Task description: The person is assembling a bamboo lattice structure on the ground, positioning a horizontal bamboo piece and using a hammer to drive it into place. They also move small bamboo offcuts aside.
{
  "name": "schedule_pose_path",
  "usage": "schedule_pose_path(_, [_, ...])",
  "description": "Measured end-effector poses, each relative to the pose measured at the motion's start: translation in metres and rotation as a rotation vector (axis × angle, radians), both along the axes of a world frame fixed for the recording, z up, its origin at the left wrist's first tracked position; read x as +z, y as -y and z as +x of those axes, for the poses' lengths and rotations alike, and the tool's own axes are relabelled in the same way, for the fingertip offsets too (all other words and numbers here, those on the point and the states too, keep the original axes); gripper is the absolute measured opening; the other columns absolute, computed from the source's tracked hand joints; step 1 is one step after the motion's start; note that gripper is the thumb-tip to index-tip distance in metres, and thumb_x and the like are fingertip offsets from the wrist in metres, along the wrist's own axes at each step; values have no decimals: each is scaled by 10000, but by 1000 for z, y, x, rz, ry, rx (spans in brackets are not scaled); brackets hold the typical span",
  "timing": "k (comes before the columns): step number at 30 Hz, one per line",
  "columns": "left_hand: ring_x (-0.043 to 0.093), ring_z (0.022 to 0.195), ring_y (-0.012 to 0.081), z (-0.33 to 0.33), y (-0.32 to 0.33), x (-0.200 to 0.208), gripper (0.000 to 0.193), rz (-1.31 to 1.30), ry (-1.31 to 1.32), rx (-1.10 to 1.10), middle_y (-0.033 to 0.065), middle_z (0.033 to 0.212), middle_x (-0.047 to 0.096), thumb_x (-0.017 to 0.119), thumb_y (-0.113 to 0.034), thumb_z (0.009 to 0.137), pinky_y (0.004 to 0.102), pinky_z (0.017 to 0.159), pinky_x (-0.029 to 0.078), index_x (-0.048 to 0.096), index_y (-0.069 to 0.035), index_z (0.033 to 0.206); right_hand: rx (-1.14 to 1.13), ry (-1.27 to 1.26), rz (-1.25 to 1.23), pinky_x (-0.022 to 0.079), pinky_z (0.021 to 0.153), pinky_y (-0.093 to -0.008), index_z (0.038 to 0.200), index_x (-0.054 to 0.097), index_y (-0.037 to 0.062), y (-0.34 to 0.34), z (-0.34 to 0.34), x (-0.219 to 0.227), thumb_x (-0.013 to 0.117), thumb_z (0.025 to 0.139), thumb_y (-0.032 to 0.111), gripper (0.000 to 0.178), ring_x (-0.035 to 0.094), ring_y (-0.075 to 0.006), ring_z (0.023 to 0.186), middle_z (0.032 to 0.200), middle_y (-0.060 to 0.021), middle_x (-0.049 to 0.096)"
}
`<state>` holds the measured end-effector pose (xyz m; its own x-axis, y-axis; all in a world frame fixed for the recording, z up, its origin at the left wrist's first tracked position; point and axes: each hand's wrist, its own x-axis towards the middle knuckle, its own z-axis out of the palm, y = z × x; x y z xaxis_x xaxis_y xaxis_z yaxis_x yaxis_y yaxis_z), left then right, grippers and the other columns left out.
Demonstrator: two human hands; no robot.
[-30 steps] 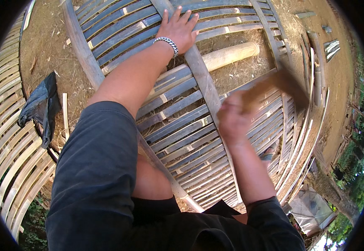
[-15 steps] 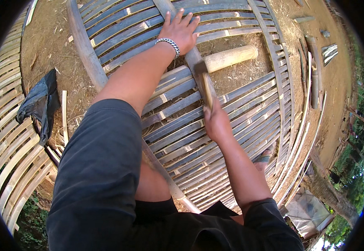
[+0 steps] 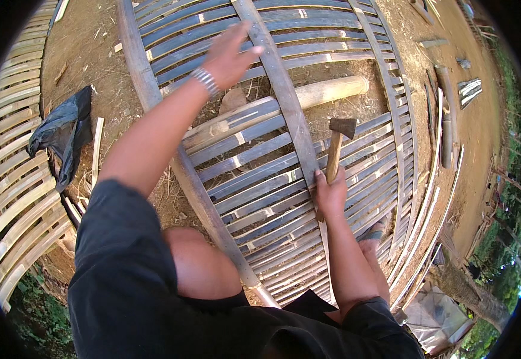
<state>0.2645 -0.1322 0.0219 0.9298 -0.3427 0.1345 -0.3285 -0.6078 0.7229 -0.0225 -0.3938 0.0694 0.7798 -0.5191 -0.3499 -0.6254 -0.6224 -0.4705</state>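
Note:
My right hand (image 3: pixel 331 194) is wrapped round the wooden handle of a hammer (image 3: pixel 334 154), whose dark metal head points away from me, right of the middle rail. My left hand (image 3: pixel 232 58), with a metal bracelet at the wrist, hovers over the far slats beside that rail, somewhat blurred; its fingers are stretched out and it holds nothing. Below both hands lies a slatted bamboo panel (image 3: pixel 296 113) with long rails across its grey-green slats. A thick round bamboo pole (image 3: pixel 332 90) passes under the middle rail, in a gap between the slats.
Another slatted bamboo panel (image 3: pixel 18 161) lies at the left, next to a crumpled black plastic bag (image 3: pixel 66 134). Long thin bamboo strips (image 3: pixel 421 233) and a bamboo pole (image 3: pixel 447 128) lie on the dirt at the right. My bare knee (image 3: pixel 203 260) is close to the panel's left rail.
My left hand has come off the middle rail and moved left. The hammer, earlier with its head by the rail and the pole, has swung right and nearer me.

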Motion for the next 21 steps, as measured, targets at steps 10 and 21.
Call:
schedule_pose_path(10, [567, 1258, 294, -166, -159, -19, 607, -622, -516, 817, 201, 1335, 602, 609, -307, 1009, 375, 1091, 416, 441, 88, 1438, 0, 148, 53, 516, 735, -409, 1232, 539, -13, 17, 29, -21, 617, 983, 188, 329, 664, -290, 816, 915, -188, 665])
schedule_pose_path(21, [617, 1114, 238, -138, -139, -3, 497, -1151, -725, 831, 119, 1246, 645, 613, -348, 1011, 378, 977, 484, 558, 26, 1334, 125, 399, 53, 514, 715, -413, 1239, 459, 19, -5, 68, 4, 496, 1055, 244, 293, 641, -311, 819, 953, -209, 637])
